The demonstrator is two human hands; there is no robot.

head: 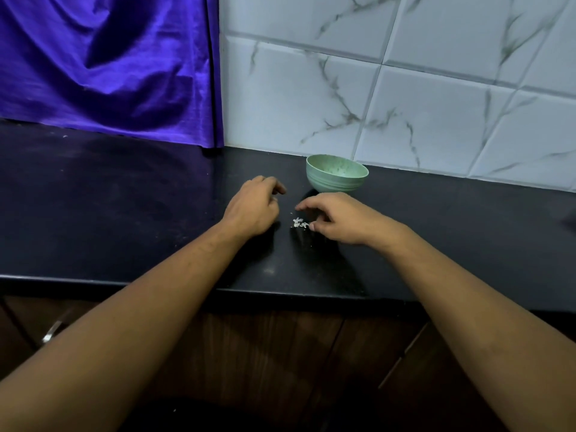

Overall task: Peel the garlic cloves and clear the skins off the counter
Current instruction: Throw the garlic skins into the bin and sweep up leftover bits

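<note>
In the head view, a small heap of garlic skins (300, 222) lies mid-depth on the black counter (124, 213), between the two hands and just near of a green bowl (333, 182) by the tiled wall (405, 104). The right hand (338, 218) arches over the skins, bent fingertips down beside them and pinching nothing. The left hand (254, 210) rests curled just left, its contents impossible to tell; bare counter runs left to the purple cloth (109, 63) and near to the front edge.
</note>
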